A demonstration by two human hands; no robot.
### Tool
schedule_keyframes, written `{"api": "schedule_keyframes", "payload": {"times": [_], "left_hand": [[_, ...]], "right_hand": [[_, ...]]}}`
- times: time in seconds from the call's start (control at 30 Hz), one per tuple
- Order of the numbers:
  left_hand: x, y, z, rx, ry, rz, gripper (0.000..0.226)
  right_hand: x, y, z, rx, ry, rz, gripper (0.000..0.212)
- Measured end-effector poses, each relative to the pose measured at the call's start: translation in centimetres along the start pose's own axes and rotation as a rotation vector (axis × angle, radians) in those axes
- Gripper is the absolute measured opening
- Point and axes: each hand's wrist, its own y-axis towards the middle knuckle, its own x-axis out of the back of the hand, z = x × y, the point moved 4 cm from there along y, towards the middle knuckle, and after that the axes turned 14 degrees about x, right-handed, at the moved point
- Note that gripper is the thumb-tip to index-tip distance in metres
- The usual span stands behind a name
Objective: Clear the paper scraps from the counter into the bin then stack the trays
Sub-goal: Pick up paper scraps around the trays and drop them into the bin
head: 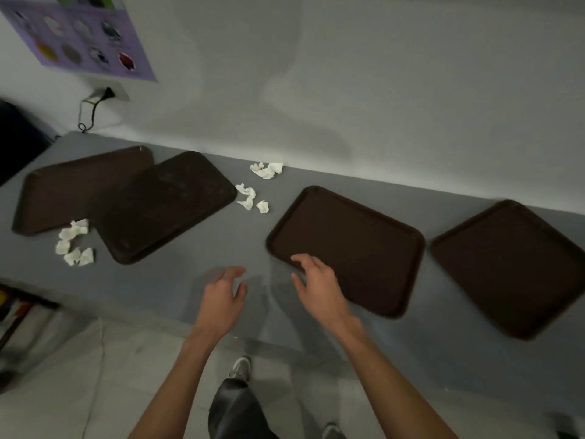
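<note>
Several dark brown trays lie on the grey counter (221, 248): a far-left tray (72, 188), a second tray (164, 207) overlapping it, a middle tray (364, 245) and a right tray (519, 267). White paper scraps sit in three clumps: by the wall (267, 170), beside the second tray (251, 198), and at the left front (74, 242). My left hand (223, 296) hovers open over bare counter. My right hand (316, 280) is open, fingers spread over the middle tray's near-left corner. Neither hand holds anything. No bin is visible.
A purple poster (82, 36) hangs on the wall at the upper left above a socket with a black cable (91, 106). A dark object (19, 137) stands at the counter's far left end. My shoe (240, 367) shows on the floor below the counter edge.
</note>
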Motion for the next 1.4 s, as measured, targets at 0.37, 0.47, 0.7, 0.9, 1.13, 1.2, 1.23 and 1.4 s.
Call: {"api": "schedule_keyframes", "payload": {"times": [0.37,0.47,0.7,0.9,1.13,1.2,1.23,1.4], "left_hand": [[6.0,18.4,2.4,-0.179,0.154,0.174,0.031],[7.0,21.6,1.7,-0.238,0.187,0.168,0.032],[5.7,29.7,-2.7,-0.372,0.282,0.188,0.036],[0.2,34.6,-5.5,-0.354,0.518,0.347,0.057],[-2.1,32.2,-4.8,-0.462,0.535,0.279,0.038],[-2.0,31.6,-4.2,-0.418,0.495,0.275,0.039],[-2.0,31.3,-3.8,-0.428,0.52,0.271,0.04],[-1.5,29.2,-4.3,-0.415,0.415,0.246,0.023]], "right_hand": [[-9.5,25.0,-0.8,-0.156,-0.231,0.094,0.043],[-11.7,26.5,-1.7,-0.166,-0.298,0.186,0.04],[-15.7,23.0,0.4,-0.242,-0.243,0.198,0.038],[-17.4,19.7,1.6,-0.258,-0.234,0.201,0.048],[-15.0,16.3,1.7,-0.392,-0.069,-0.123,0.017],[-13.5,15.0,1.6,-0.438,0.014,-0.261,0.014],[-12.6,14.4,1.6,-0.462,0.054,-0.324,0.014],[-8.2,10.5,1.6,-0.514,0.165,-0.537,0.015]]}}
